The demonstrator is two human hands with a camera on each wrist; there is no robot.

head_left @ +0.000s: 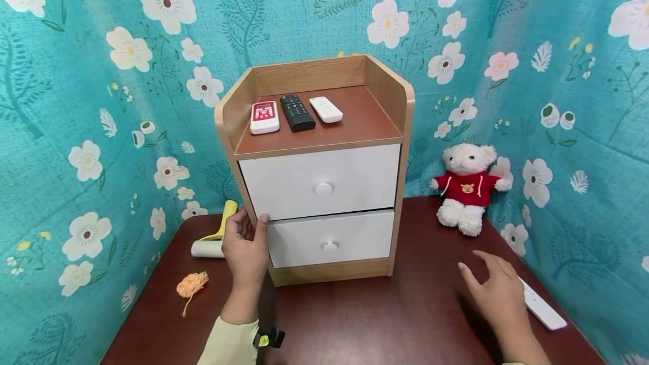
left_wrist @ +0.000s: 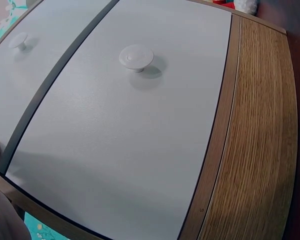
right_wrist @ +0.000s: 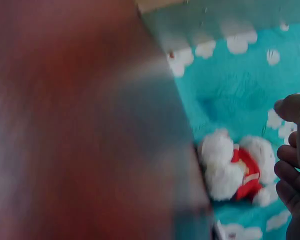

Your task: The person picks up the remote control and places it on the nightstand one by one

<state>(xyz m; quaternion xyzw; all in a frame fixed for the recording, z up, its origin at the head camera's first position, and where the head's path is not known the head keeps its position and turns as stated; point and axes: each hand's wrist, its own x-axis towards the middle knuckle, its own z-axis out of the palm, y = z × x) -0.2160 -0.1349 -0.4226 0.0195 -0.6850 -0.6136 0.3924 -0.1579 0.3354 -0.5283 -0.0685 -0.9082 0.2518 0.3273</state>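
A small wooden cabinet (head_left: 314,271) stands on the table, its two white drawers (head_left: 319,182) both closed. My left hand (head_left: 247,249) grips the cabinet's left side edge, thumb on the front near the gap between drawers and fingers round the side. In the left wrist view the lower drawer (left_wrist: 120,120) and its round knob (left_wrist: 136,57) fill the picture, with only part of the hand at the left edge. My right hand (head_left: 494,292) holds nothing, fingers loosely bent over the table's right part. A white remote (head_left: 542,306) lies beside it, partly hidden by the hand.
On the cabinet top lie a red-and-white remote (head_left: 264,118), a black remote (head_left: 297,112) and a white remote (head_left: 326,110). A teddy bear (head_left: 465,189) in red sits at the back right. Left are a lint roller (head_left: 208,249) and orange yarn (head_left: 192,284). Floral curtains (head_left: 314,27) surround the table.
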